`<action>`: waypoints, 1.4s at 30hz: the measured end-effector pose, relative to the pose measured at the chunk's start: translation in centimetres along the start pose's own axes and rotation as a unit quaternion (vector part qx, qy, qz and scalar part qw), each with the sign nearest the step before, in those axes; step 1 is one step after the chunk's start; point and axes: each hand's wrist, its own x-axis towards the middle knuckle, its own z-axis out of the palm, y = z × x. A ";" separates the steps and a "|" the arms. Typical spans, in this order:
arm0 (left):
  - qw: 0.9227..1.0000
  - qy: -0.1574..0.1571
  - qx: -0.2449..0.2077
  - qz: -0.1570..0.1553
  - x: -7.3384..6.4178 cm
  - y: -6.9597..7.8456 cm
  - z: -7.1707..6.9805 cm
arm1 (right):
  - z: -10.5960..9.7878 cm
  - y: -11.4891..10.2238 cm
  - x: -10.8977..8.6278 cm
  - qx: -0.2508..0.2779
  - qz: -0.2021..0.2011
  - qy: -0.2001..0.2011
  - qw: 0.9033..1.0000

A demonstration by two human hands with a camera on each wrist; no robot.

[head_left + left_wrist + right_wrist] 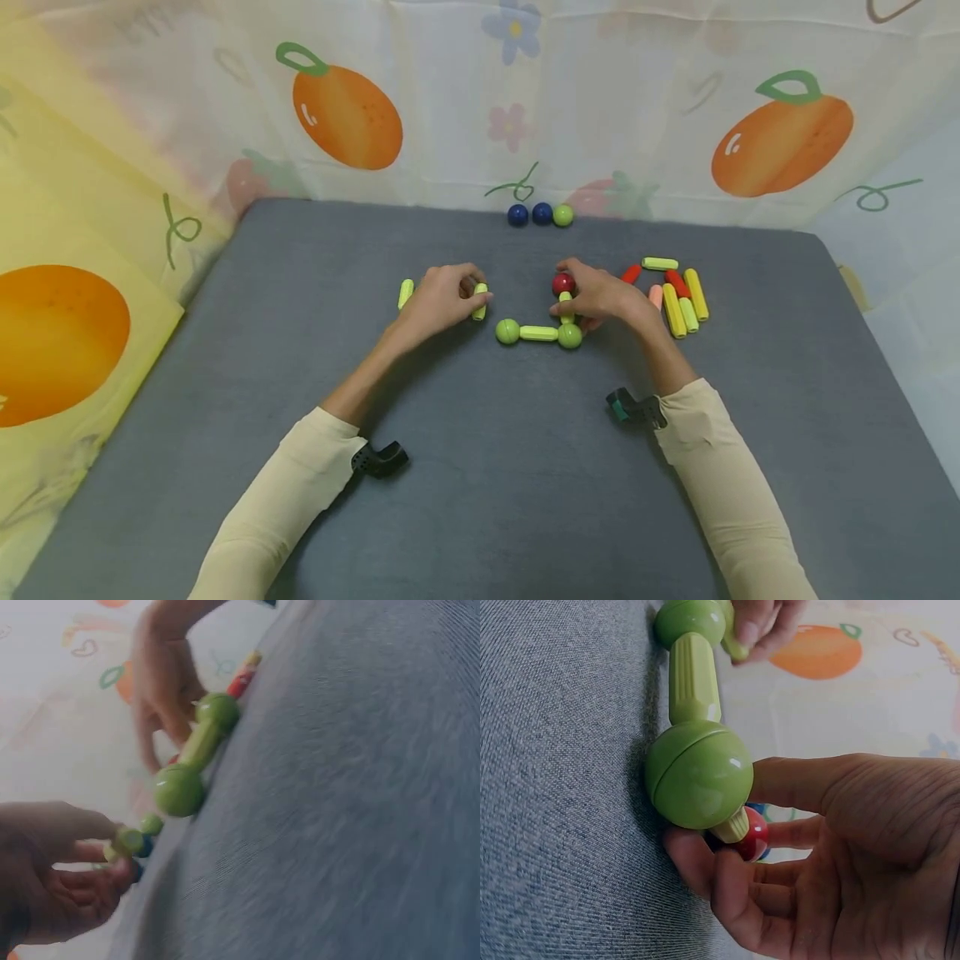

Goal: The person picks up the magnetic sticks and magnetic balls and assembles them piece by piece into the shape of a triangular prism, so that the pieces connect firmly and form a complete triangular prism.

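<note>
A green ball (507, 331), a yellow-green stick (538, 333) and a second green ball (570, 336) lie joined in a row on the grey mat (480, 467). A short upright stick (566, 307) topped by a red ball (563, 284) stands on that second ball. My right hand (567, 300) pinches this stick and red ball (751, 834), its thumb under the near green ball (699, 774). My left hand (476, 301) pinches another yellow-green stick (480, 302) just left of the row, with its stick (127, 841) close to the end ball (180, 789).
A loose yellow-green stick (406, 293) lies left of my left hand. A pile of yellow, green, red and pink sticks (675, 300) sits right of my right hand. Two blue balls (529, 214) and a green ball (563, 215) rest at the mat's far edge by the fruit-print cloth (345, 117).
</note>
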 end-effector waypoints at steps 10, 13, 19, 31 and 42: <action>0.995 -0.006 -0.103 -0.015 1.1 0.5 3.4 | 0.1 -0.2 -0.1 0.007 0.002 0.003 1.000; 0.993 -0.013 -0.118 -0.013 1.1 0.4 3.8 | 0.1 0.0 -0.1 0.006 0.006 0.007 1.000; 0.986 -0.021 -0.160 -0.029 0.9 0.2 4.1 | 0.3 -0.1 0.0 0.004 0.002 0.018 1.000; 0.985 -0.004 -0.172 -0.011 0.7 0.3 4.2 | 0.7 -0.4 0.2 -0.020 -0.030 0.040 0.999; 0.985 -0.009 -0.170 0.006 0.8 0.2 4.4 | 1.5 -0.9 0.3 -0.064 -0.090 0.070 0.991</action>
